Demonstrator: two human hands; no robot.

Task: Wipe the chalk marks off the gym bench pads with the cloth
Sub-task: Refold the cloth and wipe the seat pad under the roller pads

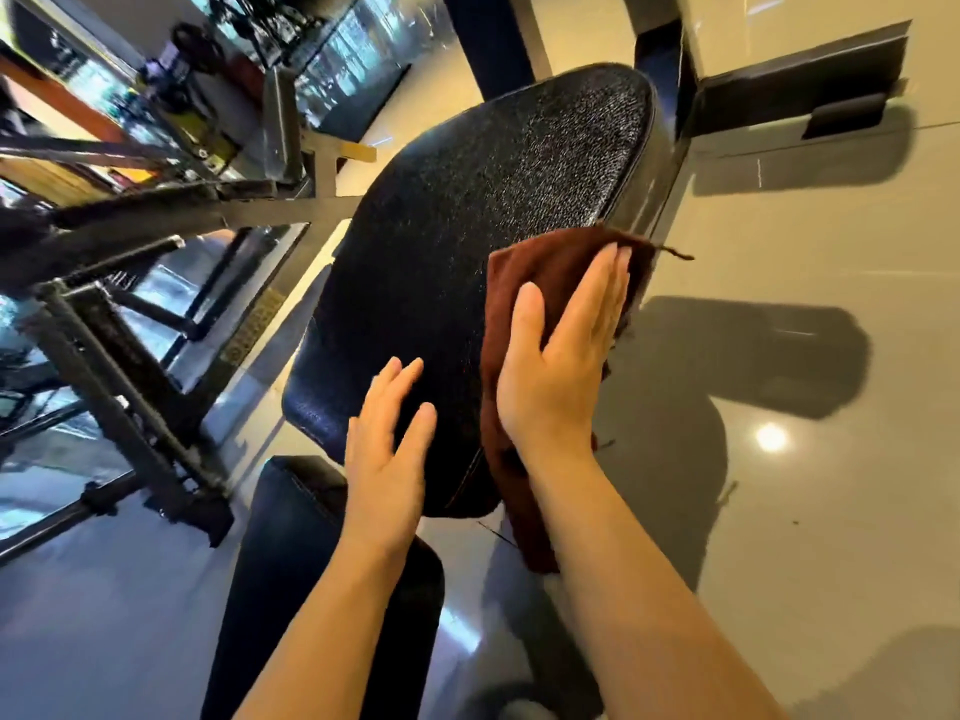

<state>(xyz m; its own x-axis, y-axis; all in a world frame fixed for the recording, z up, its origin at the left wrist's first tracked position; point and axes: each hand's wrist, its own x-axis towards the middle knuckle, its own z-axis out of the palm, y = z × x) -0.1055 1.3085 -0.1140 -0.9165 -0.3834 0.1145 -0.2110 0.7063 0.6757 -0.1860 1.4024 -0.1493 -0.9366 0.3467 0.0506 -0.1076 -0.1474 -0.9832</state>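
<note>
Nearest: seat pad (291, 589), black, bottom centre, both forearms crossing above it.

Left hand (387, 449): fingers straight and slightly spread, flat on the near-left end of the back pad (467, 215). Holds nothing.

Right hand (558, 371): fingers straight and together, palm down, pressing the cloth (519, 283) onto the back pad's right edge. Not curled round it, just pressing.

Cloth: dark reddish-brown, sits on the right side of the back pad about midway along. Far end bunches past the fingertips at the pad's right edge; near end hangs off the near-right corner below the wrist. A loose thread sticks out at its far corner.

Back pad: black, textured, tilted, runs from the hands up to the far rounded end. The grain at the far end reads speckled pale, possibly chalk or just glare, can't tell with the blur.

Right of the pads: glossy beige floor (805, 356) with dark shadows and a light reflection.

Left and beyond: black metal frame (130, 324) of gym equipment, heavily blurred. Far-left background too smeared to identify. No containers visible.
</note>
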